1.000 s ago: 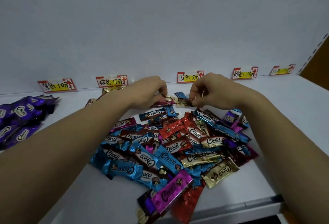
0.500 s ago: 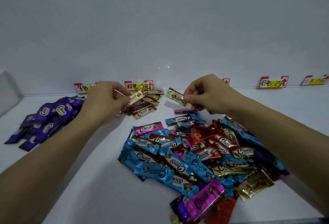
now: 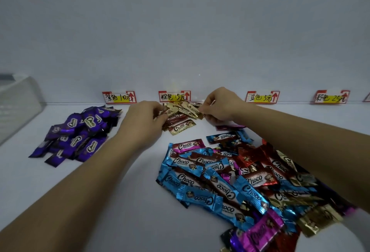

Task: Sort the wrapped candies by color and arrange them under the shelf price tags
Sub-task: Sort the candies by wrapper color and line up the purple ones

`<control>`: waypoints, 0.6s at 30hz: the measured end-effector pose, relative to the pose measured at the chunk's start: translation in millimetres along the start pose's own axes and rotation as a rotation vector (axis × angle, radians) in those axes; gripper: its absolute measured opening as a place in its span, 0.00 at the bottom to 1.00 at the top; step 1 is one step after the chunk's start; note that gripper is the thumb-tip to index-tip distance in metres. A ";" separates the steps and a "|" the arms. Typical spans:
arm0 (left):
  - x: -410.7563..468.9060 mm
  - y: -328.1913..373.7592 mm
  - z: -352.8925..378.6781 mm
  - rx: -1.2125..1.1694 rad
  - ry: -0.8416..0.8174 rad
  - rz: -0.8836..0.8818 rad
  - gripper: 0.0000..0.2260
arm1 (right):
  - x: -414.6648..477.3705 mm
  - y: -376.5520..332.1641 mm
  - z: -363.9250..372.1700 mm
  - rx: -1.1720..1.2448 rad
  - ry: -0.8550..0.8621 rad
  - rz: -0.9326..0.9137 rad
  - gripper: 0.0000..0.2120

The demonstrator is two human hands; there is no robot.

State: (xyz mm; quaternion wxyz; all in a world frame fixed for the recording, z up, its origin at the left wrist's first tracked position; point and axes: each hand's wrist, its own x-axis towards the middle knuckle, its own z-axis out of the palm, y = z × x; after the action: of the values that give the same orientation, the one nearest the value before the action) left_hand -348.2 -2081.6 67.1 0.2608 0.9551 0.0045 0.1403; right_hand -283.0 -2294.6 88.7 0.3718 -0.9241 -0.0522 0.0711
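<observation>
I saw the right hand (image 3: 220, 105) pinching a gold candy (image 3: 193, 110) atop the far gold pile (image 3: 181, 127); the left hand (image 3: 143, 120) lay curled at the pile's left edge, and I could not tell if it held anything.

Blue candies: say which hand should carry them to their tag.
Likely right: the right hand, pinching a gold candy, is nearest the blue tag, its arm over the mixed pile; the left hand is farther.

Glossy, crinkled foil-like film covers the wrapped candies (image 3: 220, 181), which lie on a smooth, matt shelf (image 3: 120, 201). The price tags (image 3: 174, 97) at its back edge look like matt paper.
</observation>
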 end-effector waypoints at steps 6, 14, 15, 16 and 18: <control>-3.5 10.2 4.4 -0.088 -0.051 0.007 0.13 | -18.9 7.3 -26.3 -0.099 0.009 -0.096 0.03; -14.9 26.0 -0.8 0.013 -0.006 0.289 0.14 | -95.9 48.5 -87.1 -0.354 0.103 -0.408 0.06; -18.3 32.2 -1.3 0.010 -0.029 0.343 0.14 | -103.3 56.7 -93.2 -0.360 0.087 -0.429 0.06; -21.7 39.6 -1.8 0.005 -0.057 0.396 0.14 | -109.6 64.7 -98.9 -0.358 0.062 -0.433 0.06; -29.2 56.2 -1.7 -0.009 -0.123 0.474 0.13 | -120.0 80.3 -108.3 -0.329 0.013 -0.425 0.07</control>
State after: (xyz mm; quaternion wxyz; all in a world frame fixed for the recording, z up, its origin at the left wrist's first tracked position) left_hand -380.4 -2131.7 88.8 0.2246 0.9351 -0.2365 0.1390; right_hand -379.2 -2443.8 121.3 0.2233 -0.9409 -0.2534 -0.0240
